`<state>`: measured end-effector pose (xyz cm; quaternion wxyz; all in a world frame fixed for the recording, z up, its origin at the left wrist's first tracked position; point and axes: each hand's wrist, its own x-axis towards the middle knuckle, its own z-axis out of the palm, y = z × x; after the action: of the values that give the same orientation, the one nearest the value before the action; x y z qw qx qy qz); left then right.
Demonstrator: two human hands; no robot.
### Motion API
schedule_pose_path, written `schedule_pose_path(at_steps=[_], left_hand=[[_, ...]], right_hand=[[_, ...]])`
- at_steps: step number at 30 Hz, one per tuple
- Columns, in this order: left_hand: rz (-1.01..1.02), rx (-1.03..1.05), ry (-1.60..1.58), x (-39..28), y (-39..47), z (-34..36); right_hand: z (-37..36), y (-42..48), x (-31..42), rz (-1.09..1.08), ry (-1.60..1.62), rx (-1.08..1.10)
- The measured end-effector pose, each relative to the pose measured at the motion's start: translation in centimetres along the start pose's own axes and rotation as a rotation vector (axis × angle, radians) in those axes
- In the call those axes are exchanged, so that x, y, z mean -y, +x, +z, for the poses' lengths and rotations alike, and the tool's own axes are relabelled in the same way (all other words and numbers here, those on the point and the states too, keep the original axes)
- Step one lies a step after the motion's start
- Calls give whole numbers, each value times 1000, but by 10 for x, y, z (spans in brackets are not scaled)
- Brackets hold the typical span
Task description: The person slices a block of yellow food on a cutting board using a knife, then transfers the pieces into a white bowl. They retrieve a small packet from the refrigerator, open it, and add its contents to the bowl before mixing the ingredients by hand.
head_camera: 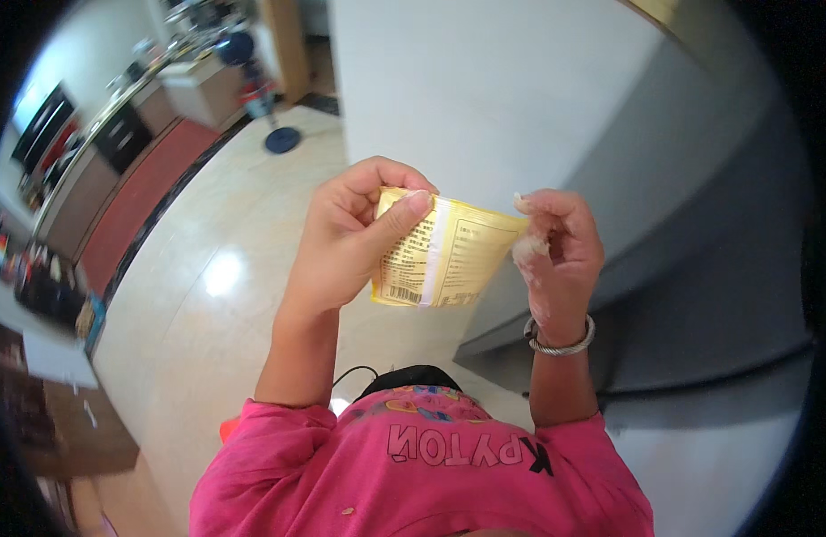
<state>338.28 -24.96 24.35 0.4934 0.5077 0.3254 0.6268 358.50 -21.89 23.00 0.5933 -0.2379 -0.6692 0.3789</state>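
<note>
A small yellow plastic packet [453,255] with printed text and a pale back seam is held up before my chest. My left hand [369,228] grips its left end, the thumb on the printed face and the fingers behind. My right hand [560,235] is at the packet's upper right corner; its fingers are curled and coated with a pale, dough-like residue. Whether those fingertips pinch the corner or only lie beside it, I cannot tell. A twisted metal bracelet [562,346] circles my right wrist.
A large grey panel [695,302] and a white wall [453,87] stand close ahead and to the right. Farther off at the left are a standing fan [282,139], kitchen cabinets [122,137] and a red floor mat [151,194]. Glossy tiles [205,322] cover the floor.
</note>
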Motion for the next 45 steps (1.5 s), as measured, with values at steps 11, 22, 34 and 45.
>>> schedule_pose_path(at_steps=[11,22,34,45], left_hand=[[60,-500,53,89,8,28],[63,-830,241,95,63,-119],[79,-1043,405,68,170,-558],[-33,-843,-55,13,355,-928]], right_hand=[[-3,52,-128,147,329,482],[160,141,-225,377,590,720],[572,309,-407,288,442,1049],[859,520,-542,-255,167,885]])
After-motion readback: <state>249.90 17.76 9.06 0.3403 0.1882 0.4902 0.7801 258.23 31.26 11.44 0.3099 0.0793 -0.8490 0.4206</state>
